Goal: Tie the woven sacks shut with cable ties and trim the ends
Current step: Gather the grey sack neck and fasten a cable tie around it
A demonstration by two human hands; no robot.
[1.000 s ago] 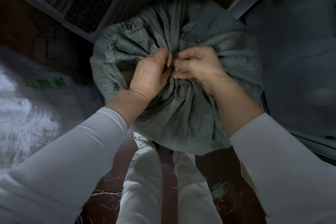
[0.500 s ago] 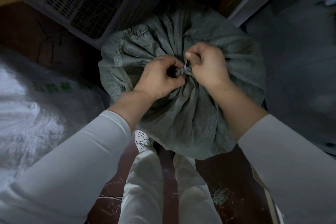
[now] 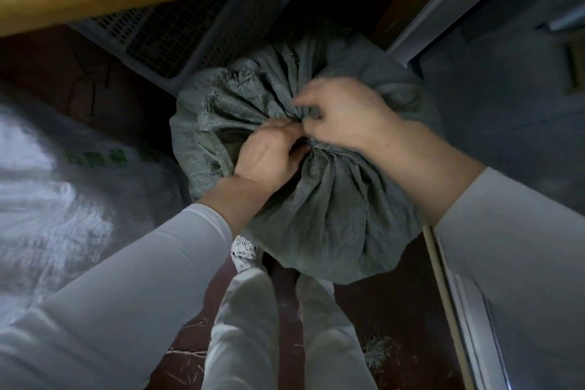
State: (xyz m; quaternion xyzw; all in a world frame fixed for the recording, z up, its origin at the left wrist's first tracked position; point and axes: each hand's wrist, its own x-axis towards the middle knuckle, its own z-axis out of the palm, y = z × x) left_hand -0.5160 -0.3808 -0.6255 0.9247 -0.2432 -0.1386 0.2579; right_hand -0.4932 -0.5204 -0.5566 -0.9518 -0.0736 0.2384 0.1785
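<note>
head view: one grey sack (image 3: 332, 209); left hand (image 3: 269, 155), right hand (image 3: 351, 117) seemingly tight round neck

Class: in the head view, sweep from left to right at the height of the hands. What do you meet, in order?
White sack → left hand → right hand. The grey sack spreads under both hands, so it has no clear place in the order.
</note>
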